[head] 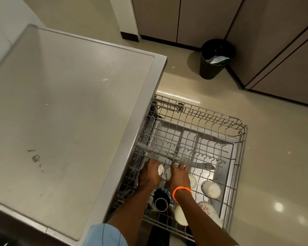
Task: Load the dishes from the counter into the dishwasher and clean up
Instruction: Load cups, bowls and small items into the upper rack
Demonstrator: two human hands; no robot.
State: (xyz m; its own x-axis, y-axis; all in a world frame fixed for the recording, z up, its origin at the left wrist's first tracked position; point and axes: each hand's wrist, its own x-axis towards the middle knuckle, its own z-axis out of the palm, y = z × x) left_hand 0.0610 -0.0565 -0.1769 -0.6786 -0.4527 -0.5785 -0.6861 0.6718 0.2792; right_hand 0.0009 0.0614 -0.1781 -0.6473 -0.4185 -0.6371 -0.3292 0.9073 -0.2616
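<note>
Flanking rack (235, 162): counter (60, 103), bin (215, 59).

— Over by the far cabinets (167, 16)?
— A dark waste bin (214, 59) on the pale tiled floor (274, 157), green-and-white wrapper (219, 60) poking out of it.
— And along the right?
— More grey-brown cupboard fronts (283, 55), split by dark seams. Glare spots on the tiles below.

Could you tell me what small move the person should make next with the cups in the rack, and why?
Probably seat the small white cup under the left hand between the tines of the grey wire dishwasher rack, then let go: both hands, right hand included, are down among the cups, and the steel-edged counter holds no dishes.
</note>
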